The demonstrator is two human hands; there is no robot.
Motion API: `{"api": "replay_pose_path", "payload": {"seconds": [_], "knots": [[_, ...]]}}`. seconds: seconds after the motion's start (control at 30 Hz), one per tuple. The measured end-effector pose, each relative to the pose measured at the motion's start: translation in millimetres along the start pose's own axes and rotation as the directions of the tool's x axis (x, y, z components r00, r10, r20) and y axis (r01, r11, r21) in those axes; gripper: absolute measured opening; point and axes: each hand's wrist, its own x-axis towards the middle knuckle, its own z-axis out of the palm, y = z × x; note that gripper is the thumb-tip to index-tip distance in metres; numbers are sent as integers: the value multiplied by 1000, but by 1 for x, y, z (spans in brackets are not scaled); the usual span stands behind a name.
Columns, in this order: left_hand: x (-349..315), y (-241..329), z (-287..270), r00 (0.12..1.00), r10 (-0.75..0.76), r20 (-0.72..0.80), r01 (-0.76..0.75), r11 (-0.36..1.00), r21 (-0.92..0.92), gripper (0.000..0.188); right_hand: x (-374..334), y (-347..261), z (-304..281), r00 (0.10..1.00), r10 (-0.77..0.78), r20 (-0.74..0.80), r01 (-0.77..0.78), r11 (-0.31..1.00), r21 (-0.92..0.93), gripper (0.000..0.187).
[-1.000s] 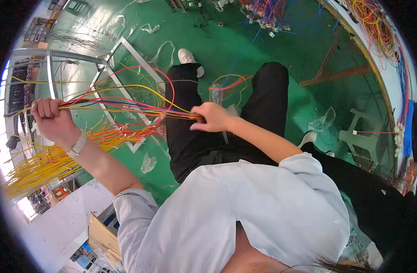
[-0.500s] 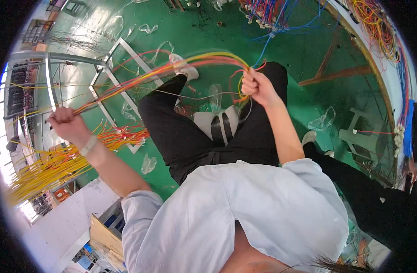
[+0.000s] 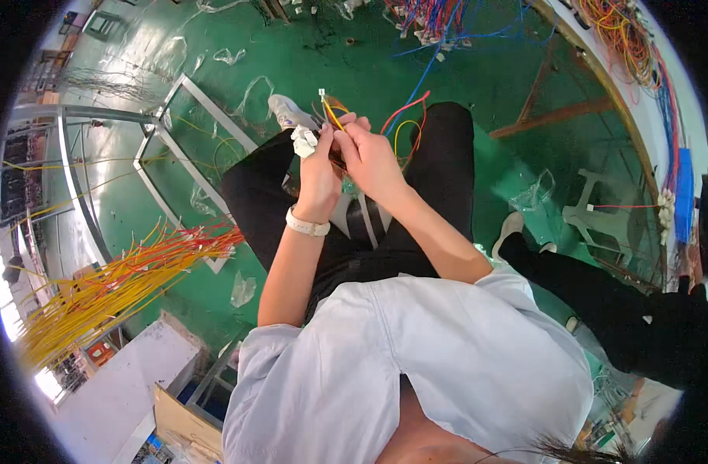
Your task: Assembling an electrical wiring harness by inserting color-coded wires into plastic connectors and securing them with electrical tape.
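My two hands meet above my lap, fingers closed around a bunch of thin wires. My left hand grips the bunch next to a cluster of white plastic connectors. My right hand presses against it, fingers curled on the same wires. Above the fingers a yellow wire sticks up beside a small white connector. Red wire ends and a yellow loop come out past my right hand. The fingers hide much of the bunch.
A thick bundle of yellow and red wires hangs at left beside a metal frame. Blue and red wires lie at the far side. On the right are a plastic stool, a clear bag and another person's leg.
My left hand has come in from the far left to meet my right hand, which has moved left and nearer. The wires stretched between them are now gathered up.
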Motion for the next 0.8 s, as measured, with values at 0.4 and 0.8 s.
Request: {"api": "replay_pose_path", "payload": {"seconds": [0.4,0.8], "knots": [[-39,90,-51,918,317,-238,-368,904,-219,19,-8,-5,11,926,-218,308,300,920,-252,32],[-125,183,-115,763,637,-108,-629,694,-349,27,-78,38,76,888,-181,422,30,940,339,67]]}}
